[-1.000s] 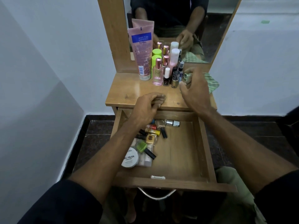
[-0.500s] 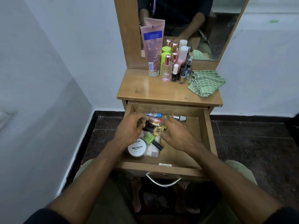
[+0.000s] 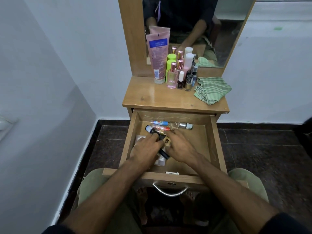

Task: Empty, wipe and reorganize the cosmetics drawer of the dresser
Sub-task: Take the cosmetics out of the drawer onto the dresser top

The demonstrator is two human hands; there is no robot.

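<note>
Both my hands are down in the open drawer (image 3: 214, 142). Left hand (image 3: 146, 149) spreads over the clutter at its left side, right hand (image 3: 180, 147) beside it, a gold-capped bottle (image 3: 166, 141) wedged between them. Whether either grip has closed on anything, I cannot tell. Just beyond the fingertips lie about five small tubes and vials. Farther up on the bench (image 3: 152, 97): one pink tube (image 3: 157, 54), a striped green cloth (image 3: 211, 89).
</note>
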